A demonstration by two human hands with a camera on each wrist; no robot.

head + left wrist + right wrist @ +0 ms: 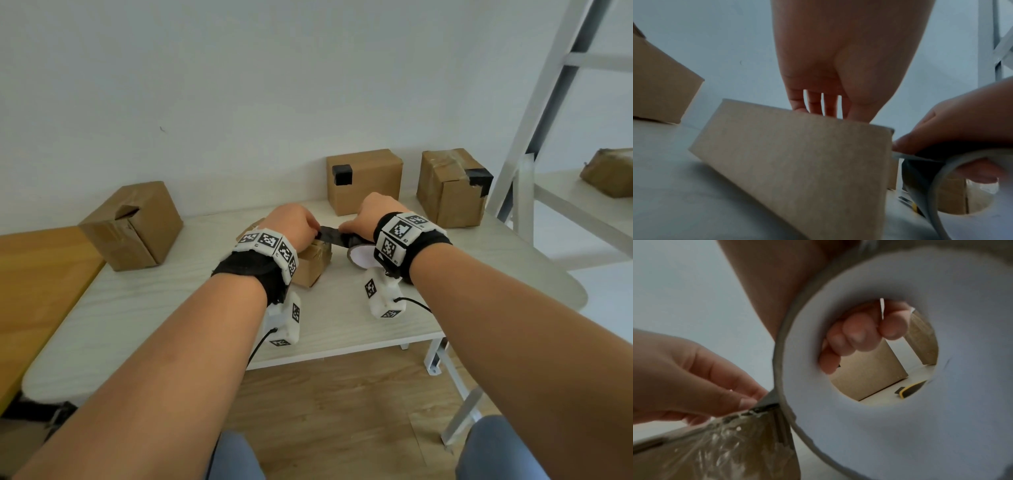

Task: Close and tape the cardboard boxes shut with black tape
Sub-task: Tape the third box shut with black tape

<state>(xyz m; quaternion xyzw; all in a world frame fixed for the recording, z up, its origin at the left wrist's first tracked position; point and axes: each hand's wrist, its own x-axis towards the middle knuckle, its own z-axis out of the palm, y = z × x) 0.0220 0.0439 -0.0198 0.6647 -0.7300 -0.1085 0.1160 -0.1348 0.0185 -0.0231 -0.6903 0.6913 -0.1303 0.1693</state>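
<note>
A small cardboard box [313, 263] sits mid-table, mostly under my left hand [308, 229]. The thumb and forefinger of that hand pinch the free end of a black tape strip [334, 237] at the box's top right corner [766, 402]. My right hand [352, 228] grips the tape roll [359, 255] just right of the box, with fingers [859, 334] curled through its core. The roll's white side [900, 418] fills the right wrist view. The short strip runs taut between the two hands. Old clear tape shines on the box's side [719, 443]. The left wrist view shows the box's plain face [797, 162].
Two taped boxes [363, 181] [452, 186] stand against the wall behind my hands. A box with a gaping flap [133, 226] sits far left. A yellow-black knife [908, 389] lies beyond the roll. A wooden table [41, 291] adjoins on the left, a white metal frame [534, 137] on the right.
</note>
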